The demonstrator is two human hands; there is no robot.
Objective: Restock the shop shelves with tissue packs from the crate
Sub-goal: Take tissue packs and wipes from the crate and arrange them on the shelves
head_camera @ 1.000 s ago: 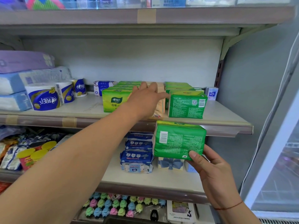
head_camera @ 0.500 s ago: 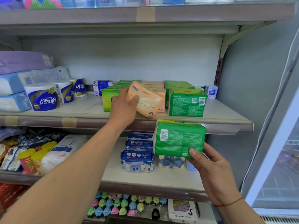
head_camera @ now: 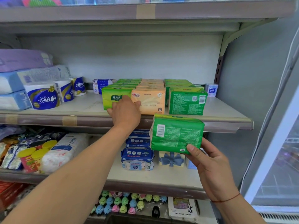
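Note:
My left hand (head_camera: 124, 112) is at the front of the middle shelf (head_camera: 226, 116). Its thumb touches the lower left of an orange tissue pack (head_camera: 150, 101), which stands upright at the head of the orange row. Its fingers lie against the green pack (head_camera: 113, 94) to the left. My right hand (head_camera: 208, 165) grips another green tissue pack (head_camera: 178, 133) by its lower right corner, holding it just below and in front of the shelf edge. A third green pack (head_camera: 187, 101) fronts the right-hand row. The crate is not in view.
Toilet rolls (head_camera: 42, 96) and large blue and purple tissue bags (head_camera: 14, 81) fill the shelf's left side. A small blue box (head_camera: 211, 89) sits at the far right. The lower shelf holds wet wipes (head_camera: 137, 152), a ribbon box (head_camera: 171, 159) and snacks. A glass fridge door (head_camera: 278, 143) stands to the right.
My left hand pulled an orange pack out of its row, turned it, and set it upright at the front of the row. My right hand kept the green pack nearly still.

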